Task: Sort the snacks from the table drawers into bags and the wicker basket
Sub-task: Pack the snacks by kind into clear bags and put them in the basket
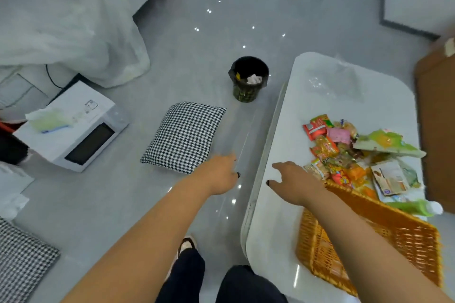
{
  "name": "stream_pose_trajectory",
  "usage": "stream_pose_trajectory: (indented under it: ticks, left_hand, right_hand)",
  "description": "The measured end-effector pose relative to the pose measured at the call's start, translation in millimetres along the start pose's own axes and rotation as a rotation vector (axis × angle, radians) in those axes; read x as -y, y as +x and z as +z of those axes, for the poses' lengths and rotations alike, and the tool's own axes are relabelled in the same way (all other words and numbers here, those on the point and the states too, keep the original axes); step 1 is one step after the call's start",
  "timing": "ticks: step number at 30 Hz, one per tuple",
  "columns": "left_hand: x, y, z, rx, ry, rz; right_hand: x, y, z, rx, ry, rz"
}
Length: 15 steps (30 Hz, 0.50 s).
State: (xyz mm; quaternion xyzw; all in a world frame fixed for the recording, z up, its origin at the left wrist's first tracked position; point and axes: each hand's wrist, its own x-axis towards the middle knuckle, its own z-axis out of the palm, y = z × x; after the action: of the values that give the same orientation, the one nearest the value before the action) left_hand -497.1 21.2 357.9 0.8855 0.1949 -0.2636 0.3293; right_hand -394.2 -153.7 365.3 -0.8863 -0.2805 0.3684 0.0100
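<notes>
Snacks [344,155] lie heaped on the white table [283,241], touching the wicker basket [406,236]. Right hand [293,183] hovers over the table beside the basket, fingers loose, empty. Left hand [221,172] hangs off the table's edge, relaxed, empty.

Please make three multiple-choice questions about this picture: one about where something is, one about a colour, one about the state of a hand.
1. Where does the wicker basket stand?
A. on the floor
B. on the white table
C. on the microwave

2. What pattern has the cushion on the floor beside the table?
A. black-and-white houndstooth
B. plain red
C. blue stripes

3. What does the right hand do?
A. grips a snack packet
B. lifts the basket
C. reaches over the table, holding nothing

Answers: 1 B, the basket sits on the tabletop next to the snack pile. 2 A, the small check is black and white. 3 C, its fingers enclose no object.
</notes>
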Motion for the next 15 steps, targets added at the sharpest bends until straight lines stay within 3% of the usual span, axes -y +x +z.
stream_pose_trajectory:
  ticks: [6, 15]
  left_hand:
    - [13.9, 32.3, -46.4, 0.105, 0.163, 0.114]
    - [-46.3, 113.7, -103.0, 0.207, 0.148, 0.26]
  right_hand:
    - [20.6, 14.0, -9.6, -0.019, 0.187, 0.146]
    - [-21.4, 42.7, -60.1, -0.094, 0.32, 0.314]
